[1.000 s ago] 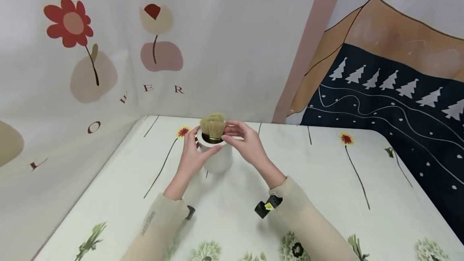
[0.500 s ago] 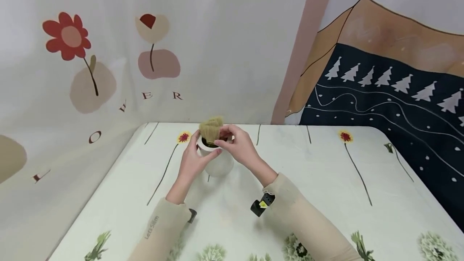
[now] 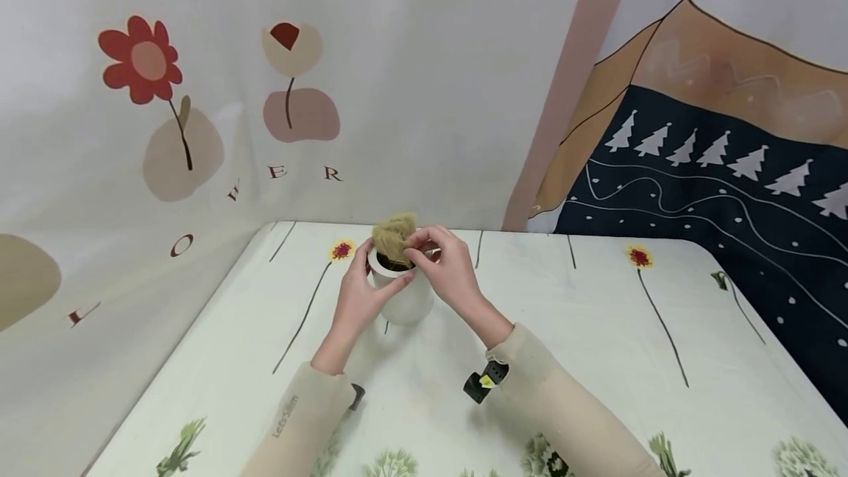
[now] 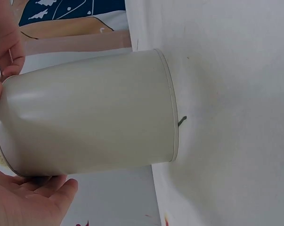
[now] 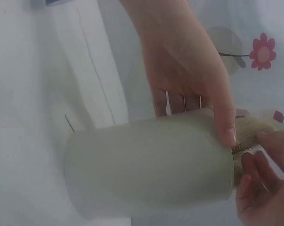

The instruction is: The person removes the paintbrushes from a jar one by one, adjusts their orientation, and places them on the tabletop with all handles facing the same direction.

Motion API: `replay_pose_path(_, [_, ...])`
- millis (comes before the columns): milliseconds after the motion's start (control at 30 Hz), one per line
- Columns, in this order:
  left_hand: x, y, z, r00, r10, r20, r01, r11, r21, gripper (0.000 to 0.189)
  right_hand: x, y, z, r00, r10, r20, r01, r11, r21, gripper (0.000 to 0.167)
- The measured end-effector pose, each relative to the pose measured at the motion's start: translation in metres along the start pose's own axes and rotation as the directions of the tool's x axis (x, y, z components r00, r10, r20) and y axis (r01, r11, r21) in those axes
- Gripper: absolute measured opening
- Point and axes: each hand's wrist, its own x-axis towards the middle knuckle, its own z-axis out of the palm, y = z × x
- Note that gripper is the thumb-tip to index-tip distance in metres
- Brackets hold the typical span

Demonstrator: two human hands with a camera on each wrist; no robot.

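Note:
A white cylindrical canister (image 3: 405, 305) stands upright on the table, its dark opening facing up. From it stick pale, bushy brush bristles (image 3: 392, 234); a gold-coloured brush ferrule (image 5: 236, 148) shows at the rim in the right wrist view. My left hand (image 3: 360, 294) grips the canister near its rim, thumb in front and fingers round the far left side. With thumb and fingertips, my right hand (image 3: 455, 271) pinches the brush's bristles above the rim. Handles are hidden inside the canister, and I cannot tell how many brushes it holds.
The tabletop (image 3: 550, 315) wears a white cloth printed with flowers. Close behind it hangs a pale curtain (image 3: 424, 94) with printed flowers and letters. A dark panel with white trees (image 3: 695, 182) hangs at the right. Small black devices sit on both wrists.
My right hand has moved in from the canister's right side onto the bristles, its fingertips now closer together. The bristles look more bunched. My left hand keeps its grip on the canister.

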Motion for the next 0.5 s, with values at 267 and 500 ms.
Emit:
replay_pose_path(267, [-0.004,-0.001,-0.001,1.0,0.02,-0.003,-0.02,1.0,-0.013,0.098,0.002,-0.004,-0.004,0.999,-0.02,-0.027,0.023,0.996,0.085,0.01])
replay_pose_path(500, [-0.002,0.0,0.001,1.0,0.002,-0.001,-0.002,0.999,-0.041,0.099,0.01,-0.012,-0.018,0.996,-0.054,-0.066,0.063,0.986,0.152,0.013])
